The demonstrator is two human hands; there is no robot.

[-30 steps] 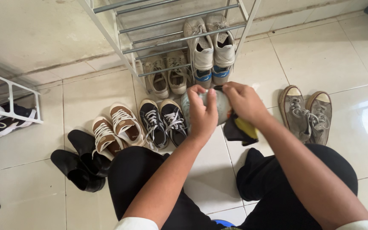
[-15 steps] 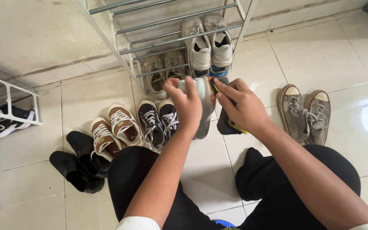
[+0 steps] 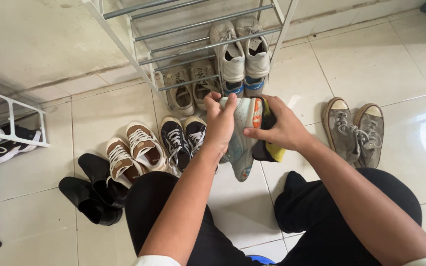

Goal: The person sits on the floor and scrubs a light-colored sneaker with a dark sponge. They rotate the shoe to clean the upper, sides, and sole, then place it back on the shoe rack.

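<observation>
I grip a pale sneaker (image 3: 242, 140) in my left hand (image 3: 219, 123), fingers curled over its upper end; it hangs sole-out at about five o'clock from that hand. My right hand (image 3: 279, 129), at three o'clock of the shoe, is closed on a dark and yellow cloth (image 3: 268, 150) pressed to its side. The metal shoe rack (image 3: 198, 47) stands at twelve o'clock.

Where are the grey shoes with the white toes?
In the head view, the grey pair sits on the tiled floor at the right, beside the person's right hand and just right of the shoe rack.
</observation>
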